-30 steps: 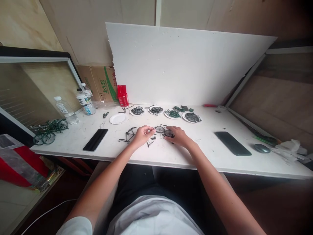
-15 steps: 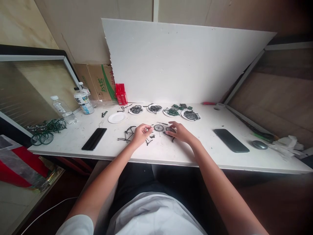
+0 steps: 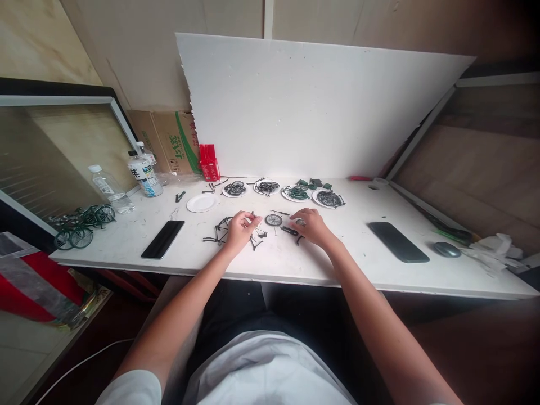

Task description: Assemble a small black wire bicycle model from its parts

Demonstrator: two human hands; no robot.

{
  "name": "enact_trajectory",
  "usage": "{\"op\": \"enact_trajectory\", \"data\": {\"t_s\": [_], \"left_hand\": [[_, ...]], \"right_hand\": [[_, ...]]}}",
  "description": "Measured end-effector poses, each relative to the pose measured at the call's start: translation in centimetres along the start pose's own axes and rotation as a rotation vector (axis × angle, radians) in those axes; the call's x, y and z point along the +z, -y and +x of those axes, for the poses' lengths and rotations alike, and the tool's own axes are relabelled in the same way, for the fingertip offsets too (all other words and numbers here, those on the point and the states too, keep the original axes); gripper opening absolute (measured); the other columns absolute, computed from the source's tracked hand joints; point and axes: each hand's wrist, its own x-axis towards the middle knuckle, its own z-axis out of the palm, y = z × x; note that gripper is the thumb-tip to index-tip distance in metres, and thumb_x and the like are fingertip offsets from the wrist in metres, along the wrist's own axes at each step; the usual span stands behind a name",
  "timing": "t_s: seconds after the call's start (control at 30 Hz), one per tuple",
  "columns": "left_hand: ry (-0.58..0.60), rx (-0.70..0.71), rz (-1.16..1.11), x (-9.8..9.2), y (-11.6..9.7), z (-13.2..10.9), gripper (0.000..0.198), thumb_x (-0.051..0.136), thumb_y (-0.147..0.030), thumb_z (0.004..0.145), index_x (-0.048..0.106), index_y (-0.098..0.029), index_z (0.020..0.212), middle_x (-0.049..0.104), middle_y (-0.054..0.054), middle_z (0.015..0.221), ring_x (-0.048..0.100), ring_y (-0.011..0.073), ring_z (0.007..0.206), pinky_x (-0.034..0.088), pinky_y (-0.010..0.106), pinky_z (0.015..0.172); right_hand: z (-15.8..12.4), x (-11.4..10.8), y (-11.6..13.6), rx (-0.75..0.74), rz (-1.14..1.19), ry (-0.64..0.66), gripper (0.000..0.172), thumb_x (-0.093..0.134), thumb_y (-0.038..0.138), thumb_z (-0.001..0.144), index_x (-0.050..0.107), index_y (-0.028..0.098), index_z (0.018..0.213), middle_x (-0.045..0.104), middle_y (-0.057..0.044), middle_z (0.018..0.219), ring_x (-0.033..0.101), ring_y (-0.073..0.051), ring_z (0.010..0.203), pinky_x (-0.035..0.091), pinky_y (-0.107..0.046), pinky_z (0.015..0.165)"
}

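Small parts of a model bicycle lie between and around my hands on the white table. My left hand point(image 3: 240, 232) is closed in a pinch; a small dark piece seems to show at its fingertips, too small to name. Beside it lies a dark bicycle frame point(image 3: 220, 232), partly covered by the hand. My right hand point(image 3: 314, 226) has its thumb and fingers closed round a small spoked wheel point(image 3: 301, 222), partly hidden by them. Another spoked wheel point(image 3: 274, 220) lies flat between the hands. A black elongated part point(image 3: 289, 230) rests just left of my right hand.
Beyond my hands stand white plates with dark parts point(image 3: 331, 198) and green parts point(image 3: 296, 193), plus a bare plate point(image 3: 202, 203). Phones point(image 3: 162, 239) point(image 3: 399, 242) flank the work area. Assembled model bicycles point(image 3: 84, 225) and bottles point(image 3: 144, 175) stand left; a mouse point(image 3: 448, 249) lies right.
My right hand's fingers have drawn together and the wheel at them has shifted slightly right, uncovering the black part. My left hand has moved a little left, still pinched.
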Motion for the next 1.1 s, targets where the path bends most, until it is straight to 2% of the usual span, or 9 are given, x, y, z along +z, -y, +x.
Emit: {"op": "enact_trajectory", "data": {"t_s": [0.1, 0.27, 0.4, 0.53, 0.63, 0.77, 0.9, 1.0, 1.1], "left_hand": [[-0.028, -0.007, -0.026, 0.0, 0.0, -0.1, 0.039, 0.079, -0.056, 0.085, 0.066, -0.02, 0.089, 0.061, -0.001, 0.066, 0.054, 0.0123, 0.056, 0.039, 0.025, 0.055], [-0.059, -0.053, -0.067, -0.9, -0.4, 0.6, 0.041, 0.079, -0.058, 0.085, 0.064, -0.021, 0.091, 0.056, -0.004, 0.057, 0.054, 0.0117, 0.048, 0.036, 0.023, 0.048], [-0.061, -0.019, -0.124, -3.6, -1.1, 2.5, 0.045, 0.083, -0.057, 0.081, 0.065, -0.018, 0.094, 0.075, 0.006, 0.09, 0.061, 0.0102, 0.051, 0.042, 0.024, 0.049], [-0.032, -0.105, -0.118, -5.2, -1.4, 3.2, 0.047, 0.084, -0.058, 0.079, 0.071, -0.015, 0.091, 0.078, 0.012, 0.098, 0.059, 0.0086, 0.049, 0.045, 0.025, 0.05], [0.068, -0.207, -0.177, -3.7, -1.1, 1.8, 0.048, 0.088, -0.056, 0.076, 0.074, -0.013, 0.093, 0.078, 0.013, 0.098, 0.055, 0.0073, 0.048, 0.042, 0.024, 0.047], [0.25, -0.287, -0.236, 0.1, -0.8, -0.6, 0.051, 0.088, -0.057, 0.075, 0.077, -0.012, 0.096, 0.077, 0.012, 0.09, 0.05, 0.0073, 0.045, 0.041, 0.026, 0.045], [0.261, -0.307, -0.2, 1.6, -1.0, -1.8, 0.051, 0.089, -0.058, 0.073, 0.079, -0.013, 0.095, 0.077, 0.011, 0.09, 0.052, 0.0088, 0.051, 0.035, 0.024, 0.044], [0.276, -0.336, -0.211, 1.3, -1.3, -2.0, 0.054, 0.09, -0.059, 0.071, 0.079, -0.012, 0.096, 0.077, 0.011, 0.09, 0.057, 0.0112, 0.057, 0.038, 0.025, 0.047], [0.365, -0.323, -0.174, 0.8, -1.5, -1.8, 0.053, 0.085, -0.062, 0.076, 0.08, -0.013, 0.097, 0.071, 0.006, 0.073, 0.052, 0.0104, 0.052, 0.038, 0.025, 0.049]], "right_hand": [[-0.1, 1.0, 1.9, -0.106, 0.043, -0.015, 0.023, 0.066, 0.039, 0.098, 0.08, 0.026, 0.11, 0.076, -0.011, 0.112, 0.062, -0.036, 0.12, 0.051, -0.055, 0.105], [-0.6, 3.2, 3.3, -0.206, 0.048, 0.026, 0.032, 0.063, 0.036, 0.101, 0.074, 0.029, 0.129, 0.073, -0.008, 0.134, 0.044, -0.039, 0.148, 0.046, -0.062, 0.113], [-0.9, 3.4, 3.7, -0.224, 0.095, 0.016, 0.03, 0.061, 0.035, 0.102, 0.074, 0.028, 0.128, 0.072, -0.008, 0.136, 0.047, -0.037, 0.146, 0.044, -0.061, 0.118], [-1.1, 2.4, 5.2, -0.172, 0.187, -0.071, 0.031, 0.053, 0.037, 0.107, 0.072, 0.028, 0.13, 0.073, -0.009, 0.131, 0.051, -0.035, 0.139, 0.047, -0.057, 0.114], [-1.5, 2.2, 6.7, -0.186, 0.26, -0.09, 0.04, 0.055, 0.044, 0.106, 0.063, 0.03, 0.143, 0.072, -0.01, 0.13, 0.056, -0.034, 0.132, 0.049, -0.056, 0.112], [-2.1, 2.6, 7.9, -0.267, 0.322, -0.044, 0.071, 0.069, 0.052, 0.098, 0.042, 0.034, 0.162, 0.064, -0.011, 0.144, 0.056, -0.034, 0.134, 0.047, -0.056, 0.114], [-2.1, 3.1, 7.7, -0.304, 0.319, -0.079, 0.056, 0.071, 0.054, 0.097, 0.059, 0.031, 0.147, 0.068, -0.011, 0.136, 0.06, -0.034, 0.126, 0.049, -0.054, 0.111], [-1.9, 3.4, 7.5, -0.327, 0.322, -0.069, 0.055, 0.077, 0.056, 0.091, 0.066, 0.028, 0.137, 0.071, -0.011, 0.128, 0.061, -0.034, 0.121, 0.05, -0.053, 0.107], [-1.9, 3.5, 7.6, -0.329, 0.324, -0.07, 0.048, 0.077, 0.056, 0.091, 0.069, 0.027, 0.128, 0.071, -0.011, 0.122, 0.062, -0.034, 0.117, 0.051, -0.052, 0.104]]}}
